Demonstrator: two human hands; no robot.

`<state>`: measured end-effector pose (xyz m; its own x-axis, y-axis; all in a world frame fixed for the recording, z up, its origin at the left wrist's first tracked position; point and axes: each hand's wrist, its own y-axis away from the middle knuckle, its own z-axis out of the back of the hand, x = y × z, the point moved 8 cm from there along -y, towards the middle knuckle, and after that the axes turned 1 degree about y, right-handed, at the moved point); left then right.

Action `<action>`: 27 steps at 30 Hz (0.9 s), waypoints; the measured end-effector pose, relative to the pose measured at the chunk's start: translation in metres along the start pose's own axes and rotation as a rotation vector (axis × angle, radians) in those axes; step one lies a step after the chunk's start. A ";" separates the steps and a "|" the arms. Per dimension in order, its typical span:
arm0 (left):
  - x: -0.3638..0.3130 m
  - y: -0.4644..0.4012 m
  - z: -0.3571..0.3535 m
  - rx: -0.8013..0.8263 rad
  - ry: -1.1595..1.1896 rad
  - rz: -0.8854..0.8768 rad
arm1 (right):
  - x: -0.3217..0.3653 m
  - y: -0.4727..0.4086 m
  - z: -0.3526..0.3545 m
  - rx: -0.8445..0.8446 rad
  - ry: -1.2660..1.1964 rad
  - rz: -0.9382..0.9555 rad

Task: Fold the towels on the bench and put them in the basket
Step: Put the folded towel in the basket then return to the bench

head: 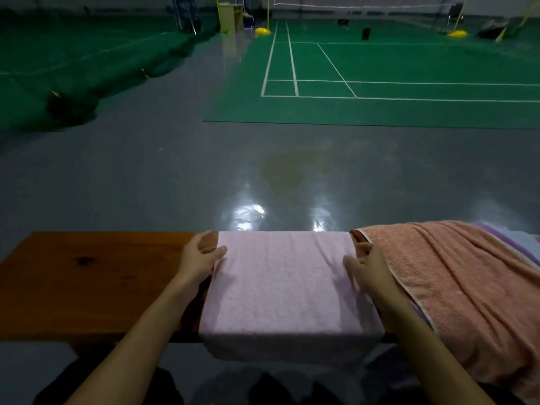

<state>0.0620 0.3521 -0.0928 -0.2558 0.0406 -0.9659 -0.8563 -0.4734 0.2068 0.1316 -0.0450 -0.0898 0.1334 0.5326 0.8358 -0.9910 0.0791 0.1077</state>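
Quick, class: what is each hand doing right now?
Left hand: open, thumb touching the left edge of the pink towel.
Right hand: fingers curled on the towel's right edge; a grip cannot be told.

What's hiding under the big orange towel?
A purple towel peeks out under the orange towel at its far edge. Both lie on the wooden bench. Most of the purple one is covered, so anything else beneath stays hidden.
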 end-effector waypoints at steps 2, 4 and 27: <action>0.000 0.001 -0.001 0.080 -0.084 -0.019 | 0.000 -0.001 -0.001 0.088 -0.071 0.010; 0.000 -0.001 0.008 0.058 -0.074 -0.066 | -0.006 -0.003 0.008 0.079 -0.063 0.041; -0.021 0.019 0.028 0.178 -0.242 -0.126 | 0.009 0.015 0.024 0.233 -0.076 0.102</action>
<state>0.0385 0.3673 -0.0646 -0.2232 0.3074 -0.9250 -0.9477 -0.2904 0.1322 0.1178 -0.0593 -0.0674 0.0402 0.4623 0.8858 -0.9758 -0.1725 0.1343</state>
